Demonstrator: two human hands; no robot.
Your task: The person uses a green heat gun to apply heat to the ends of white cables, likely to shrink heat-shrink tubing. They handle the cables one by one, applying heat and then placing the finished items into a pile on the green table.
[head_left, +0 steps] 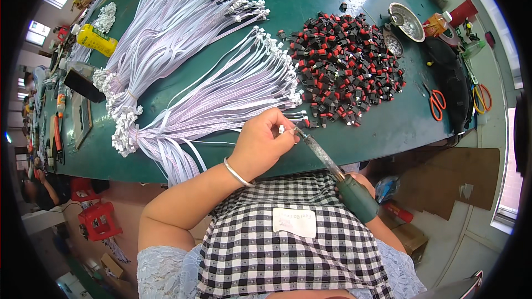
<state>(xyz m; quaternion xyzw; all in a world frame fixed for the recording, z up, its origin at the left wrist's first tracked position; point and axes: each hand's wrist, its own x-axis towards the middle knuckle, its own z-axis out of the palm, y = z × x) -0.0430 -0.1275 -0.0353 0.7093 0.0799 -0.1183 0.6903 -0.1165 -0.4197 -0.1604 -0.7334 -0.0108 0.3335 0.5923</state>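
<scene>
My left hand, with a bangle at its wrist, is closed in a pinch on a small white connector of a flat cable. My right hand grips a soldering iron by its green handle, which hides most of the fingers. The iron's metal barrel slants up toward my left fingertips, its tip close to the connector; contact is too small to make out. Beside my left hand fans a bundle of white ribbon cables. Ahead lies a heap of red and black switches.
A second cable bundle lies beyond, near a yellow bottle. At right are a metal bowl, orange-handled scissors and an orange bottle. The green table's near edge meets my checked apron. Another person's hand shows far left.
</scene>
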